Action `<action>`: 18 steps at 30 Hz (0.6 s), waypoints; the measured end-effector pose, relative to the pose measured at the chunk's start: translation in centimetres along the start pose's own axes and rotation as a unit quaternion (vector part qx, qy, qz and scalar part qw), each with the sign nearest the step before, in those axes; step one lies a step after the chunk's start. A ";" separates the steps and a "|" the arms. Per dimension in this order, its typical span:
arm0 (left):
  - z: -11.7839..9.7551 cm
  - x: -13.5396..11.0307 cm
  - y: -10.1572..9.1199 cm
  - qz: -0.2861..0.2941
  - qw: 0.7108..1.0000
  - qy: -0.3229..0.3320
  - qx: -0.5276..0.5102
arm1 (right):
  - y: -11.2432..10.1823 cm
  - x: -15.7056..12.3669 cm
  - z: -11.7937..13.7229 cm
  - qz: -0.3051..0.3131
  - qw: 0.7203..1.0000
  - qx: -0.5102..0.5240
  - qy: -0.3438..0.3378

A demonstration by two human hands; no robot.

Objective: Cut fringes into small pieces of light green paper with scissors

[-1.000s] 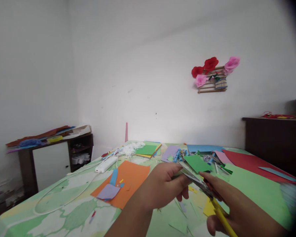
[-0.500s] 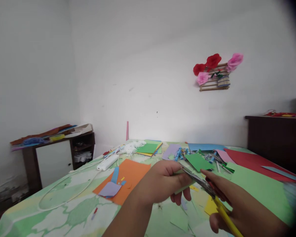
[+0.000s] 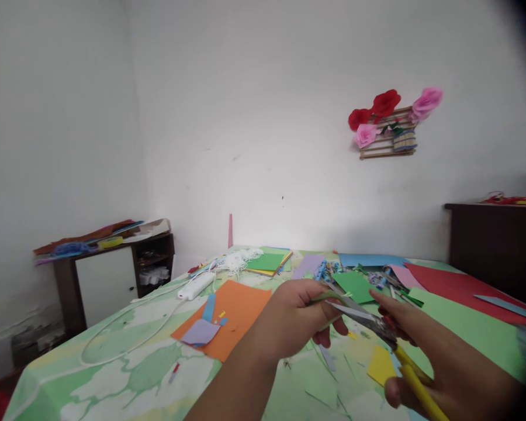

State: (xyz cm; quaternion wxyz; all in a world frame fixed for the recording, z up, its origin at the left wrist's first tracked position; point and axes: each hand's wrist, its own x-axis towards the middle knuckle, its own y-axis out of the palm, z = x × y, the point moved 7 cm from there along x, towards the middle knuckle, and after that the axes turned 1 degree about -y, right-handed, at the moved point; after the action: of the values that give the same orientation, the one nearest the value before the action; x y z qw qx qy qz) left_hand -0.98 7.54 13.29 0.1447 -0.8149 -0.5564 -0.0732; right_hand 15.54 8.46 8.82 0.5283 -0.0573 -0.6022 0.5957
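My left hand point(image 3: 291, 318) pinches a small piece of green paper point(image 3: 326, 296) between thumb and fingers, above the middle of the table. My right hand point(image 3: 447, 354) grips scissors point(image 3: 382, 328) with yellow handles. Their blades are spread apart and point left, with the tips close to my left thumb and the green paper. Whether the blades touch the paper, I cannot tell. Below the hands lie a light green paper piece point(image 3: 322, 386) and a yellow paper piece point(image 3: 381, 365).
An orange sheet point(image 3: 241, 298) bears blue and purple scraps. A white power strip point(image 3: 197, 286) with a cable lies left. Stacked coloured sheets point(image 3: 267, 260), a green sheet point(image 3: 354, 285), a red sheet point(image 3: 447, 286) and a large light green sheet point(image 3: 460, 327) cover the table's back and right.
The scissors' blades have opened wider, and one blade now shows in front of my left thumb. The view has shifted slightly to the left.
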 end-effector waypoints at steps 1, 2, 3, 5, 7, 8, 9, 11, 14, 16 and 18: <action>-0.1 0.0 0.1 0.001 1.000 0.002 -0.001 | 0.0 -0.1 0.0 -0.001 1.000 -0.001 0.003; -0.1 0.0 0.1 0.001 1.000 0.005 -0.001 | 0.0 -0.2 0.0 -0.007 1.000 -0.002 -0.001; -0.2 0.0 0.2 0.000 1.000 0.007 0.001 | -0.1 -0.3 0.1 -0.013 1.000 -0.001 -0.006; -0.4 -0.1 0.3 -0.005 1.000 0.009 0.011 | 0.0 -0.4 0.0 -0.023 1.000 0.009 -0.008; -0.4 0.0 0.3 -0.010 1.000 0.011 0.026 | 0.2 -0.6 -0.3 -0.021 1.000 0.023 0.001; -0.3 0.0 0.3 -0.013 0.999 0.012 0.036 | 0.4 -0.6 -0.5 -0.017 0.999 0.030 0.012; -0.3 0.0 0.3 -0.014 0.999 0.013 0.047 | 0.5 -0.7 -0.6 -0.012 0.999 0.037 0.023; -0.3 0.0 0.2 -0.019 0.997 0.024 0.073 | 0.8 -0.7 -0.8 0.004 0.998 0.058 0.036; -0.8 -0.1 0.1 -0.023 0.990 0.071 0.120 | 1.3 -0.8 -1.0 0.031 0.994 0.092 0.056; -1.3 -0.2 0.2 -0.023 0.982 0.108 0.151 | 1.3 -0.8 -1.0 0.024 0.993 0.096 0.060; -1.6 -0.3 0.4 -0.018 0.977 0.129 0.169 | 1.0 -0.7 -0.9 0.002 0.995 0.088 0.050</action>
State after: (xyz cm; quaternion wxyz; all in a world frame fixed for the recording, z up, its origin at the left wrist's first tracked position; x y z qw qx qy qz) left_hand -0.69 6.61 14.67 0.3490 -0.7521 -0.5525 -0.0851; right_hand 15.88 8.82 7.42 0.5596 -0.0412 -0.5205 0.6436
